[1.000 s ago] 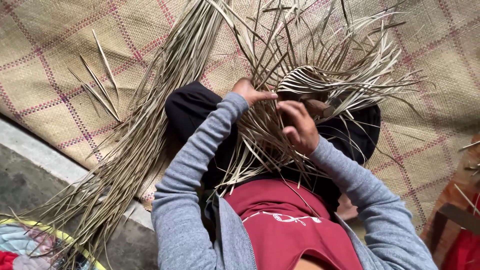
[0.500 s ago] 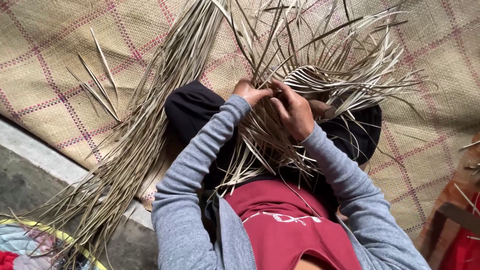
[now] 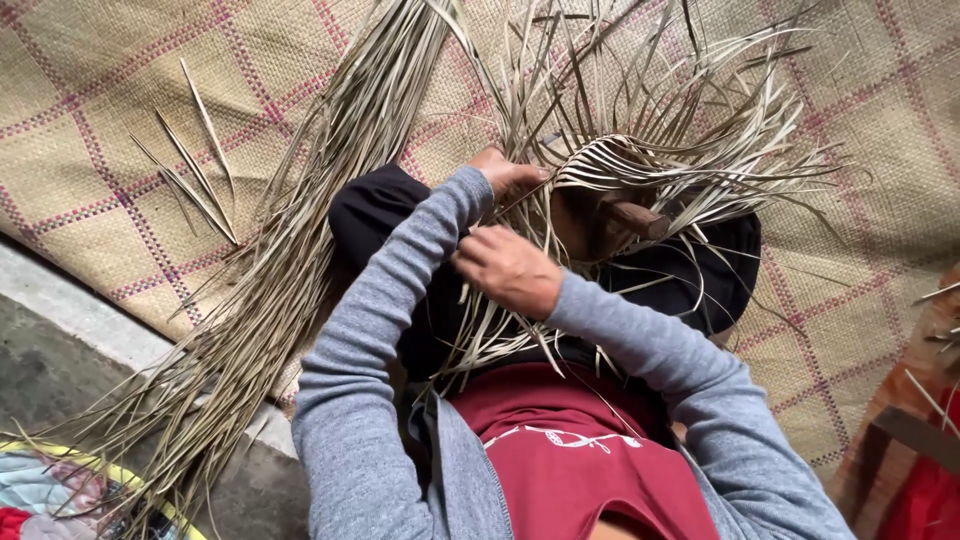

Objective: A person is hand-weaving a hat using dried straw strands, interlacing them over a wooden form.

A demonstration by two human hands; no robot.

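Head view: two hands work a tangle of pale dried palm-leaf strips (image 3: 640, 150) over a lap.

The left hand (image 3: 510, 175) sits at about 12 o'clock from the right hand (image 3: 508, 268), its fingers pressed together on the strips' half-woven part. The right hand's fingers curl closed around a few loose strips. A long loose bundle of straw-coloured strips (image 3: 290, 290) runs off toward 7 o'clock across the checked woven mat with pink lines (image 3: 90, 120). Grey sleeves cover both arms.
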